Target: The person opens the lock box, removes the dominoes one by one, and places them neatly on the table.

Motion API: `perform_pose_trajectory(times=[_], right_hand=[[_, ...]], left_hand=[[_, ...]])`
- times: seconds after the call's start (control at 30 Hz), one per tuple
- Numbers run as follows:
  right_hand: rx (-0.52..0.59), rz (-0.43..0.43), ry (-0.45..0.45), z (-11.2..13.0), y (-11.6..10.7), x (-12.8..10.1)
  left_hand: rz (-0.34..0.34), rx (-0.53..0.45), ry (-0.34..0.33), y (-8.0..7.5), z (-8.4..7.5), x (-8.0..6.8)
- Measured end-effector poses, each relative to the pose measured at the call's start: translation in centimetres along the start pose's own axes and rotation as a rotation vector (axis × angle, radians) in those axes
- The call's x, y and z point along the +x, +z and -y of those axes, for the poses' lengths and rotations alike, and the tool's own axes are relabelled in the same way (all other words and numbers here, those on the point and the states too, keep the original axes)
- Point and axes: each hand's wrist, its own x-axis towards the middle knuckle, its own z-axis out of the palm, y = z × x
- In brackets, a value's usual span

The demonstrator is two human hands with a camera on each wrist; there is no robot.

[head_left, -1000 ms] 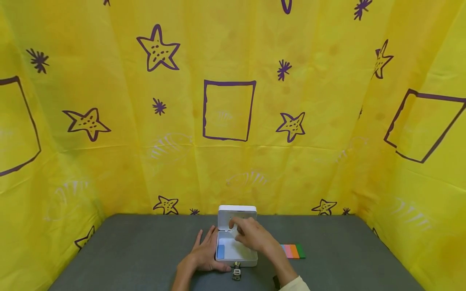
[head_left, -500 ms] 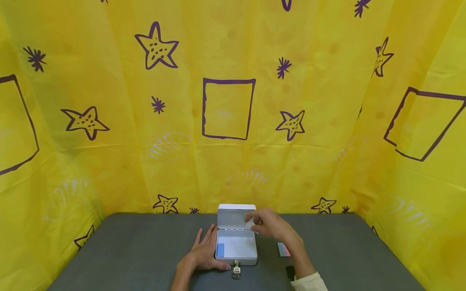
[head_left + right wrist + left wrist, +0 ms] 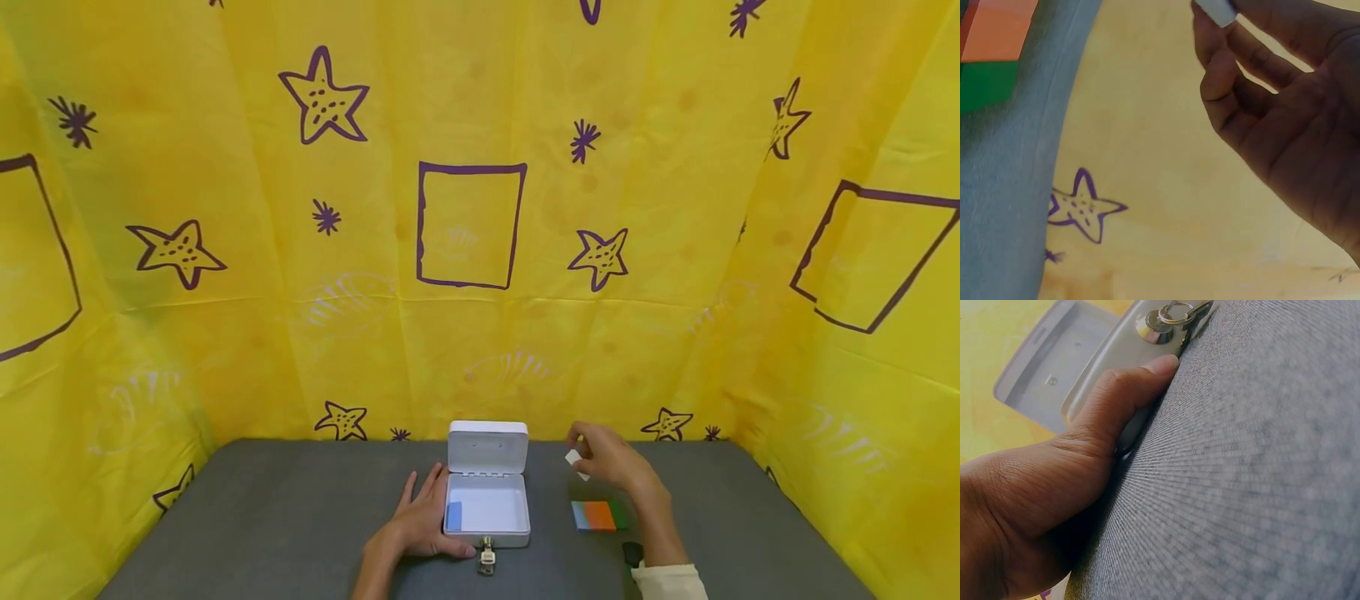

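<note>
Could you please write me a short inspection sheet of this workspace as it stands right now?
Surface: grey table, cloth-like weave.
Job's things: white metal box, lid up, blue block inside, key in front lock; small white piece; coloured blocks beside the box.
Clutter: nothing seen.
Hands: left hand rests against the box; right hand pinches the white piece above the table.
Cables: nothing seen.
Surroundings: yellow backdrop with purple stars.

We see bare bench (image 3: 262,517) far left and far right | open white box (image 3: 487,508) with raised lid blocks the middle | colored blocks (image 3: 598,515) lie beside it
</note>
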Motion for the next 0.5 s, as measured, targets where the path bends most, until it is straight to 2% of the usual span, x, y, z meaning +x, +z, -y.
perform_pose_trajectory(times=[0.1, 0.17, 0.37, 0.5], right_hand=[[-0.001, 0.015, 0.021, -0.8, -0.4, -0.5], [0.002, 0.015, 0.069, -1.5, -0.6, -0.9], [-0.02, -0.005, 0.283, -3.3, -0.9, -2.0], [-0.041, 0.023, 0.399, -3.9, -1.1, -2.8]], left_hand=[[0.0, 0.0, -0.008, 0.2, 0.3, 0.3], [0.0, 0.005, -0.013, 0.3, 0.5, 0.5], [0.008, 0.003, -0.024, 0.3, 0.5, 0.5], [0.01, -0.001, -0.03, 0.2, 0.4, 0.4]])
